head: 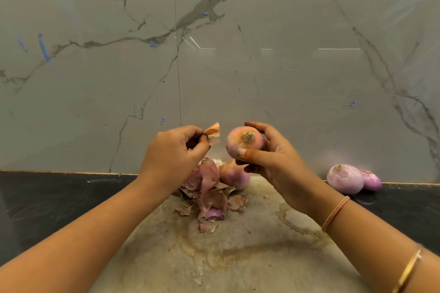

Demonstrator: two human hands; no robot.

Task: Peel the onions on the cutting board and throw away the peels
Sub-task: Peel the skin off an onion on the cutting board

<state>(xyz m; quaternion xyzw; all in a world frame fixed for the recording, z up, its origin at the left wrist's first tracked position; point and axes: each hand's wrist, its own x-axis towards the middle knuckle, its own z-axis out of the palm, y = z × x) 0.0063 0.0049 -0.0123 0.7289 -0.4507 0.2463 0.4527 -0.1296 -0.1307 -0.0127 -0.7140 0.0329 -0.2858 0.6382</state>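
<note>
Peeling is underway: the right hand (266, 157) grips an onion (245, 141) above the cutting board (238, 257) while the left hand (173, 154) pinches a torn peel (212, 133) (next, probably, drop it and strip more).

- Wall (262, 31): grey slab with dark marble-like veins, smooth and glossy, catching streaks of light.
- Countertop (47, 197): black, polished, stone-like, with a faint sheen.
- Cutting board (238, 257): pale, matt, blotched with stains and worn rough; the material cannot be told.
- Held onion (245, 143): smooth skin with a soft satin sheen.
- Peel scrap (212, 133): thin, dry, papery.
- Peel pile (209, 195): papery, crinkled, matt.
- Peeled onions (345, 178): smooth, slightly shiny.
- Bangle (407, 271): gold-coloured metal, glossy.
- Wristband (335, 213): matt threads.
</note>
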